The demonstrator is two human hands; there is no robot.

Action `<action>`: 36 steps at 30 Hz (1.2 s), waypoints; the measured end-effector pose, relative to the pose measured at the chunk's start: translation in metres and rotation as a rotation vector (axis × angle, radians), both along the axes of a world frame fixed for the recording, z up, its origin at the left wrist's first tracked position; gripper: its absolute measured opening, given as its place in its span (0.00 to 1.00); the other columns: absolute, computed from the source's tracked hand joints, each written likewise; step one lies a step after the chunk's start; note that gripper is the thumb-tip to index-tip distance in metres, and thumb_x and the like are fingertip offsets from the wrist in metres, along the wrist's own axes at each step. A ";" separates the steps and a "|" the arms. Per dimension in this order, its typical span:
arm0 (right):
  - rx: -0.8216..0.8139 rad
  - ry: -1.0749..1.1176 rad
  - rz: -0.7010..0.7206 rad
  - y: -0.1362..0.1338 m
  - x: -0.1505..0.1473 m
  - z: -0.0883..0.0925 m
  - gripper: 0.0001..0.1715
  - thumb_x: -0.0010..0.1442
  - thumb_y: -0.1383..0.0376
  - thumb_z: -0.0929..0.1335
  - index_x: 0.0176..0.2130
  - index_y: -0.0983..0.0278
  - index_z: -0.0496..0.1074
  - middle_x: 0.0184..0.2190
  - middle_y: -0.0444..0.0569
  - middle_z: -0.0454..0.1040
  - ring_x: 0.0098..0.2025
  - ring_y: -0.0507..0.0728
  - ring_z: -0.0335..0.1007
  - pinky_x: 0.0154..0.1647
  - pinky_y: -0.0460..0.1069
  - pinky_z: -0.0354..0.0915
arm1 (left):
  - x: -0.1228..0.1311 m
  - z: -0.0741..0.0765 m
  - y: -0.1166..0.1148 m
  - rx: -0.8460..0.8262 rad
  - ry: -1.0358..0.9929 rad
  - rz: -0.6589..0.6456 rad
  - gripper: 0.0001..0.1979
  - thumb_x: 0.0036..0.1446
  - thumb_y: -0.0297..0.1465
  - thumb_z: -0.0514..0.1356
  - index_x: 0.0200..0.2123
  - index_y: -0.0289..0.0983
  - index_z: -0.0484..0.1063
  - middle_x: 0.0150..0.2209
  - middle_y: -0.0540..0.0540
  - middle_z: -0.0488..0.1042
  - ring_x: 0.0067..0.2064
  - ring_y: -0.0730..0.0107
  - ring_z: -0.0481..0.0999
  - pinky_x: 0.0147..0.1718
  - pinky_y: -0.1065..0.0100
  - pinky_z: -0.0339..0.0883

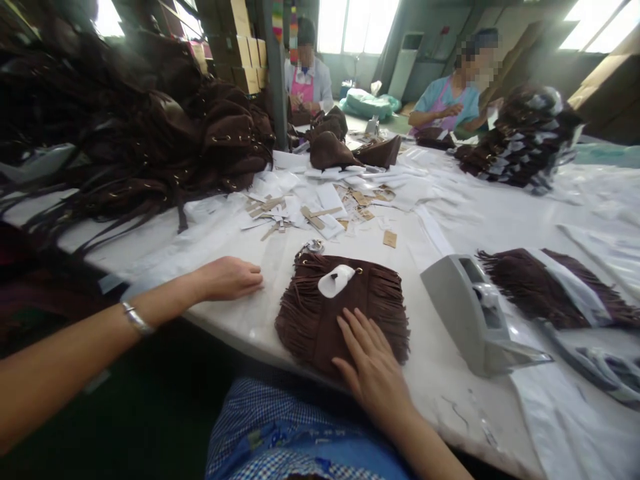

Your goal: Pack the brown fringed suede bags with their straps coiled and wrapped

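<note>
A dark brown fringed bag (327,327) lies flat on the white table in front of me. Wrapping on its upper part is a white piece (336,281), near a small gold ring. Against the bag's lower right front rests my right hand (370,360), palm down with fingers outstretched. My left hand (233,279) is on the table left of the bag, apart from it. Its fingers are curled together and nothing shows in them. A shiny metal chain (313,247) sits at the bag's top edge.
A grey tape dispenser (465,313) stands right of the bag, beside another fringed bag (530,287) with a white band. Paper and card scraps (325,207) litter the table behind. Brown bags (210,133) are heaped at left. Two people work across the table.
</note>
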State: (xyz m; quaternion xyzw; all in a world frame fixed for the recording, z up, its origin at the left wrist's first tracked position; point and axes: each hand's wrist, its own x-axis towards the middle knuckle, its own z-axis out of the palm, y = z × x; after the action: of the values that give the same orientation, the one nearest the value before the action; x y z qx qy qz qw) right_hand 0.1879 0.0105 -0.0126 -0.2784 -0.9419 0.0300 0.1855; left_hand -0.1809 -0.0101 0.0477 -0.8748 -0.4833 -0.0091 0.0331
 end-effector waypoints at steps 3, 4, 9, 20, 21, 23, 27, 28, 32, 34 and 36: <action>0.027 0.007 -0.010 0.000 -0.001 -0.001 0.36 0.68 0.59 0.63 0.69 0.64 0.51 0.68 0.52 0.55 0.70 0.64 0.47 0.66 0.63 0.57 | 0.035 0.012 0.009 0.080 -0.110 -0.016 0.12 0.66 0.36 0.53 0.46 0.38 0.72 0.45 0.43 0.76 0.45 0.63 0.75 0.45 0.64 0.68; 0.038 0.007 -0.009 0.000 -0.001 -0.002 0.36 0.68 0.59 0.63 0.69 0.64 0.51 0.68 0.52 0.55 0.70 0.64 0.47 0.65 0.63 0.58 | 0.053 0.012 0.014 0.097 -0.166 -0.108 0.14 0.66 0.35 0.54 0.51 0.38 0.70 0.51 0.41 0.74 0.51 0.61 0.73 0.51 0.62 0.66; 0.082 -0.039 0.004 0.001 0.000 -0.004 0.35 0.68 0.59 0.63 0.69 0.65 0.52 0.68 0.52 0.56 0.70 0.64 0.48 0.64 0.63 0.60 | 0.094 -0.013 0.043 0.103 -0.150 -0.347 0.14 0.60 0.30 0.57 0.50 0.37 0.71 0.50 0.40 0.75 0.52 0.57 0.72 0.54 0.60 0.66; 0.052 -0.015 -0.011 0.001 -0.001 -0.005 0.37 0.67 0.61 0.63 0.70 0.62 0.49 0.67 0.50 0.57 0.69 0.65 0.51 0.62 0.63 0.62 | 0.003 -0.004 0.041 0.029 -0.107 -0.081 0.09 0.56 0.23 0.55 0.32 0.40 0.73 0.38 0.49 0.77 0.35 0.69 0.76 0.34 0.70 0.70; 0.049 -0.011 -0.010 0.001 -0.001 -0.005 0.37 0.67 0.61 0.63 0.70 0.61 0.49 0.67 0.50 0.57 0.69 0.65 0.51 0.62 0.63 0.62 | 0.010 -0.002 0.046 0.061 -0.152 -0.040 0.10 0.58 0.23 0.54 0.37 0.40 0.74 0.44 0.48 0.77 0.40 0.68 0.77 0.38 0.69 0.70; 0.050 -0.009 -0.010 0.002 -0.002 -0.006 0.37 0.67 0.61 0.63 0.70 0.61 0.49 0.68 0.49 0.56 0.69 0.65 0.51 0.62 0.63 0.62 | 0.032 -0.002 0.059 0.131 -0.263 -0.010 0.15 0.63 0.26 0.53 0.51 0.41 0.71 0.56 0.45 0.73 0.53 0.66 0.74 0.51 0.67 0.68; 0.054 -0.030 -0.013 0.002 -0.001 -0.006 0.37 0.66 0.62 0.64 0.69 0.62 0.50 0.68 0.49 0.55 0.69 0.65 0.51 0.62 0.63 0.63 | 0.068 -0.020 0.080 0.243 -0.277 -0.116 0.17 0.66 0.29 0.53 0.57 0.41 0.68 0.59 0.43 0.71 0.57 0.63 0.72 0.55 0.64 0.67; 0.052 -0.034 -0.015 0.002 -0.001 -0.006 0.37 0.66 0.62 0.64 0.69 0.62 0.51 0.68 0.49 0.55 0.69 0.65 0.51 0.63 0.63 0.63 | 0.071 -0.026 0.082 0.272 -0.236 -0.129 0.16 0.66 0.28 0.52 0.55 0.41 0.70 0.57 0.43 0.73 0.55 0.63 0.74 0.52 0.64 0.69; 0.033 -0.053 -0.030 -0.001 0.000 -0.003 0.36 0.66 0.62 0.64 0.69 0.63 0.52 0.69 0.49 0.53 0.70 0.64 0.49 0.64 0.63 0.61 | 0.058 -0.035 0.070 0.316 -0.122 -0.044 0.15 0.65 0.24 0.52 0.51 0.39 0.72 0.50 0.42 0.77 0.47 0.65 0.79 0.42 0.68 0.73; 0.011 -0.062 -0.034 -0.002 -0.001 0.001 0.35 0.67 0.61 0.64 0.68 0.64 0.53 0.69 0.49 0.53 0.70 0.64 0.48 0.65 0.63 0.60 | 0.047 -0.028 0.059 0.266 -0.074 0.077 0.14 0.64 0.25 0.54 0.50 0.40 0.72 0.47 0.44 0.78 0.40 0.66 0.80 0.34 0.70 0.73; -0.022 -0.062 -0.035 -0.002 -0.002 0.004 0.34 0.66 0.61 0.64 0.68 0.65 0.54 0.69 0.50 0.53 0.70 0.64 0.47 0.66 0.63 0.59 | 0.040 -0.014 0.048 0.243 -0.049 0.251 0.12 0.64 0.29 0.55 0.48 0.41 0.74 0.43 0.46 0.80 0.35 0.63 0.81 0.27 0.69 0.71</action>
State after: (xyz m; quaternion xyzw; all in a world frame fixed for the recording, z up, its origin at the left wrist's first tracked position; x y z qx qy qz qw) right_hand 0.1862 0.0086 -0.0084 -0.2975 -0.9419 0.0287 0.1534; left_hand -0.1404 0.0377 0.0337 -0.7967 -0.5846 -0.0848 0.1277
